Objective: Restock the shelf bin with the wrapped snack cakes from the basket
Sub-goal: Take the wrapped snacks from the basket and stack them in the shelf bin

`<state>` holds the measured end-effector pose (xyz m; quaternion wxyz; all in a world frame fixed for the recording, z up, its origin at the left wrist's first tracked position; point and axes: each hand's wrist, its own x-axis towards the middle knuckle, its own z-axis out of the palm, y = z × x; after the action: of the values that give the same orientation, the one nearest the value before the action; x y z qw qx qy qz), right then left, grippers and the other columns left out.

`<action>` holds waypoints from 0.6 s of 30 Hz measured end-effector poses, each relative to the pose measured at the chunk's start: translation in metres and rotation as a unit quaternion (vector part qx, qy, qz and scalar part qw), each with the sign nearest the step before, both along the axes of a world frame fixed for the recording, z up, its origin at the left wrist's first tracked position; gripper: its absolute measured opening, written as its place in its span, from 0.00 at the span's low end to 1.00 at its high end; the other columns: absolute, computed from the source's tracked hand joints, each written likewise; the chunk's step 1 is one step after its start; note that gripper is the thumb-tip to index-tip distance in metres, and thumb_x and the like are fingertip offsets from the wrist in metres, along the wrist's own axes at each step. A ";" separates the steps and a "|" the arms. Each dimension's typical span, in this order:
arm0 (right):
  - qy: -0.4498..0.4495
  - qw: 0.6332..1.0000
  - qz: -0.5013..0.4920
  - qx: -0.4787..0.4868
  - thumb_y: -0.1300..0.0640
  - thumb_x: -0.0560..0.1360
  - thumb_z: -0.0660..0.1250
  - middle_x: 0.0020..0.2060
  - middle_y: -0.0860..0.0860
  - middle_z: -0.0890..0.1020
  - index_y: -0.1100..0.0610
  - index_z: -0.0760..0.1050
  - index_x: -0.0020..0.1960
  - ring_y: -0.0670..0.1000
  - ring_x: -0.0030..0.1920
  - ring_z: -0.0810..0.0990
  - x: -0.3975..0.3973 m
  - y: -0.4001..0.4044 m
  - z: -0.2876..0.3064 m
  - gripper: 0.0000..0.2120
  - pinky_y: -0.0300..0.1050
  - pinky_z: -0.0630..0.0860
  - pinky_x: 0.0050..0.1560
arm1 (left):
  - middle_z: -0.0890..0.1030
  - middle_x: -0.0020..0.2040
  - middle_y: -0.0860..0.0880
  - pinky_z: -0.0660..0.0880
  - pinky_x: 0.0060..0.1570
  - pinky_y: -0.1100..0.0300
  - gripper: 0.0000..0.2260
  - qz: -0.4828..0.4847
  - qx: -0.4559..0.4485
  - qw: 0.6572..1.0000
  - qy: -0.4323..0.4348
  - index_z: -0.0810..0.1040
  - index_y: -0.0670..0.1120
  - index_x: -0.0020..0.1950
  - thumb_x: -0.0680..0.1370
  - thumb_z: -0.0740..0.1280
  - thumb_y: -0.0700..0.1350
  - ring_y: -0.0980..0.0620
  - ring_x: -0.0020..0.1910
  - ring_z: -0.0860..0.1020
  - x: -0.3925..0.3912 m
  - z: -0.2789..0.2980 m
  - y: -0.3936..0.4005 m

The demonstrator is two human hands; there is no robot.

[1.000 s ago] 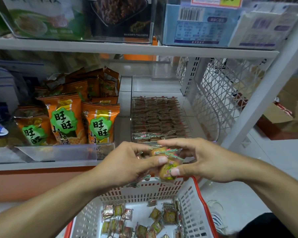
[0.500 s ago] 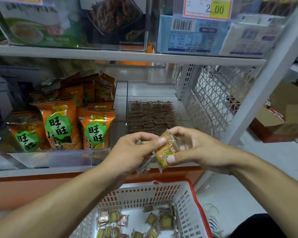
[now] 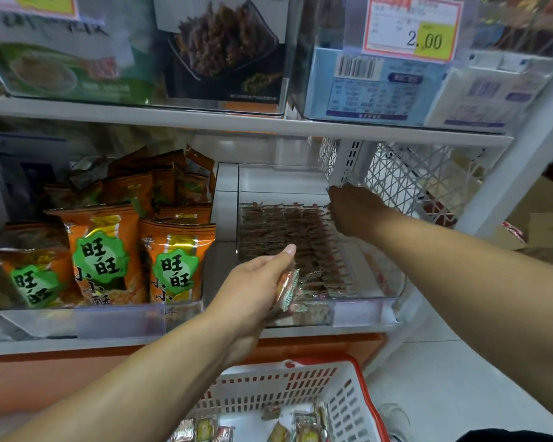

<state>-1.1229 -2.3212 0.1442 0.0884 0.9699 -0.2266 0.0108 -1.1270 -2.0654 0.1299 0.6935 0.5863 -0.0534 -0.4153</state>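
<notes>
Holding spare snack cakes (image 3: 287, 290) in left hand (image 3: 253, 288) at bin's (image 3: 364, 309) 6 o'clock; right hand (image 3: 353, 210) nearer rows' far end, 1 o'clock, grip unclear.

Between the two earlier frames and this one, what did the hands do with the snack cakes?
The hands parted. The right hand reached forward to the far right end of the clear shelf bin, at the back rows; whether it still grips a cake is hidden. The left hand stayed near the bin's front, still holding wrapped snack cakes. The basket and orange snack bags are unchanged.
</notes>
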 end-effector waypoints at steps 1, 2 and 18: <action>-0.003 1.000 0.002 0.002 0.67 0.75 0.63 0.40 0.56 0.70 0.65 0.71 0.59 0.59 0.45 0.78 0.008 -0.006 -0.005 0.12 0.47 0.69 0.40 | 0.85 0.44 0.44 0.76 0.28 0.63 0.17 0.003 0.002 1.000 0.008 0.86 0.42 0.52 0.77 0.73 0.56 0.51 0.37 0.81 0.001 0.001 -0.001; -0.003 1.000 -0.001 0.005 0.68 0.74 0.63 0.37 0.55 0.69 0.65 0.72 0.54 0.58 0.45 0.79 0.015 -0.010 -0.010 0.09 0.46 0.69 0.40 | 0.85 0.45 0.44 0.76 0.28 0.63 0.17 0.005 0.004 1.000 0.015 0.85 0.42 0.53 0.77 0.73 0.56 0.50 0.39 0.81 0.001 0.001 -0.002; 0.124 0.976 -0.017 -0.181 0.57 0.81 0.63 0.65 0.58 0.74 0.57 0.77 0.64 0.58 0.67 0.69 0.041 -0.030 -0.050 0.13 0.48 0.64 0.65 | 0.87 0.46 0.43 0.77 0.31 0.60 0.15 -0.018 0.006 1.000 -0.003 0.86 0.44 0.52 0.79 0.71 0.56 0.52 0.35 0.82 0.006 -0.002 -0.001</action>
<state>-1.0815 -2.3510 0.0940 0.2899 0.9276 -0.2249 -0.0699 -1.1214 -2.0661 0.1280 0.6823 0.5903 -0.0640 -0.4266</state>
